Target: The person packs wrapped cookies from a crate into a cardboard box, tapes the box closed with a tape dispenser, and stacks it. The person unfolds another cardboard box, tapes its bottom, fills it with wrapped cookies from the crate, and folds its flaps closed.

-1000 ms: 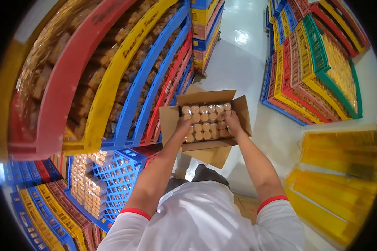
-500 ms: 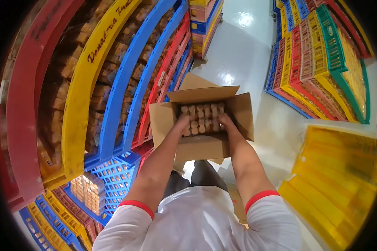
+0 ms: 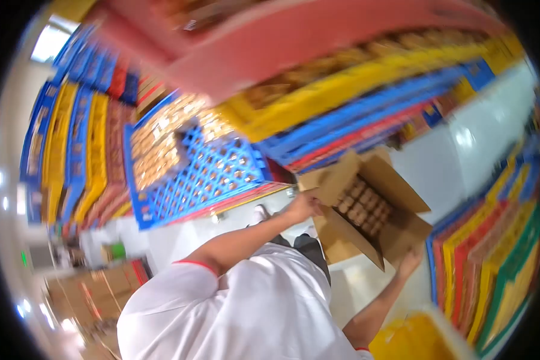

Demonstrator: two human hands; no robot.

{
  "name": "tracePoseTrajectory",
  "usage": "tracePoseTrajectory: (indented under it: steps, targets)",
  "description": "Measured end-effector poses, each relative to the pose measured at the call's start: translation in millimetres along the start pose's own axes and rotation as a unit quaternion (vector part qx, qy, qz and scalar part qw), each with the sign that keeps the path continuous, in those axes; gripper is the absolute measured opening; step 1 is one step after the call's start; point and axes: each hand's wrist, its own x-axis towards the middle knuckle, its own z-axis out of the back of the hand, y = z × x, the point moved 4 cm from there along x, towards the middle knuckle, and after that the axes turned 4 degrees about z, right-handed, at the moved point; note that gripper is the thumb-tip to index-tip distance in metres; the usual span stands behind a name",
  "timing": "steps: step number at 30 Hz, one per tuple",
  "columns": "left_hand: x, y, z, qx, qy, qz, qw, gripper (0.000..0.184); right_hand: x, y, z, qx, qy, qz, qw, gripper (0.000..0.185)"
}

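Observation:
An open cardboard box [image 3: 336, 237] stands in front of me with its flaps raised. Inside it lie rows of small round brown baked goods [image 3: 363, 207], which look packed together. My left hand [image 3: 306, 205] is closed at the edge of the flap on the box's left side. At the lower right corner, my right hand [image 3: 409, 261] is curled against the outer flap, its fingers partly blurred. Left of the box, a blue crate [image 3: 192, 198] holds shiny wrapped packs of baked goods [image 3: 156, 150], and part of its lattice bottom shows.
A tall stack of crates, with a yellow crate [image 3: 342, 90] in it, rises beyond the box. More stacked crates stand at the right, including a green crate [image 3: 510, 276], and at the far left. Yellow material [image 3: 411, 342] lies low at right. Cardboard cartons [image 3: 96, 291] stand behind.
My view has swung left, bringing the blue crate into fuller sight. Both hands have come out of the box, from the baked goods to its outer sides.

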Motion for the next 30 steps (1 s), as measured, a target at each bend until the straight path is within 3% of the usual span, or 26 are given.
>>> tracePoseTrajectory:
  steps: [1,2,3,4,6,8,10,12,13,15,16,17,18,20,22,24,25,26,30]
  targets:
    - [18,15,-2,0.106,-0.031,-0.119,0.987,0.036,8,27,-9,-0.002,-0.026,-0.056,0.998,0.048]
    - [14,-16,-3,0.063,-0.005,-0.053,0.997,0.034,10,53,-8,-0.01,-0.059,-0.115,0.991,0.046]
    - [9,-53,-1,0.018,0.03,0.007,0.999,0.032,14,54,-16,-0.009,-0.049,-0.101,0.994,0.046]
    - [16,-55,3,0.005,0.019,0.002,1.0,0.032,15,33,-10,0.022,-0.065,-0.087,0.994,0.044]
    - [15,-59,14,0.113,-0.056,-0.14,0.982,0.03,26,-18,7,0.006,-0.092,-0.034,0.995,0.04]
    - [-8,-57,43,0.13,-0.089,-0.142,0.977,0.029,46,-67,28,-0.095,-0.126,0.04,0.987,0.037]
    - [-27,-25,72,0.102,-0.11,-0.154,0.977,0.029,38,77,-5,-0.167,-0.105,0.036,0.98,0.037]
    - [-50,18,114,0.044,-0.112,-0.151,0.981,0.029,42,169,-26,-0.276,-0.161,0.197,0.927,0.041]
    - [-67,39,134,-0.003,-0.096,-0.148,0.984,0.028,39,229,-44,-0.274,-0.154,0.21,0.926,0.041]
    - [-106,75,182,-0.021,-0.138,-0.116,0.983,0.027,21,343,-115,-0.178,0.004,0.225,0.958,0.044]
    - [-124,90,203,-0.029,-0.147,-0.12,0.981,0.027,9,366,-160,-0.102,0.055,0.236,0.965,0.042]
    - [-141,109,224,-0.066,-0.169,-0.082,0.98,0.027,-5,394,-211,-0.027,0.107,0.246,0.963,0.04]
    - [-155,126,247,-0.104,-0.19,-0.044,0.975,0.028,-42,466,-271,-0.017,0.175,0.224,0.959,0.033]
    - [-176,164,291,-0.117,-0.215,-0.042,0.969,0.029,-100,535,-384,-0.052,0.33,0.362,0.87,0.032]
    - [-198,190,321,-0.137,-0.238,-0.031,0.961,0.03,-152,537,-497,-0.058,0.428,0.413,0.802,0.044]
    - [-222,195,369,-0.05,-0.333,-0.054,0.94,0.03,-205,551,-598,-0.059,0.479,0.44,0.758,0.054]
    - [-231,201,390,-0.078,-0.334,-0.042,0.938,0.035,-225,565,-640,-0.094,0.496,0.465,0.727,0.058]
    - [-238,208,408,-0.092,-0.342,-0.036,0.934,0.035,-245,575,-676,-0.128,0.513,0.488,0.695,0.063]
    - [-250,231,475,-0.026,-0.449,0.02,0.893,0.056,-285,571,-765,-0.196,0.514,0.523,0.651,0.064]
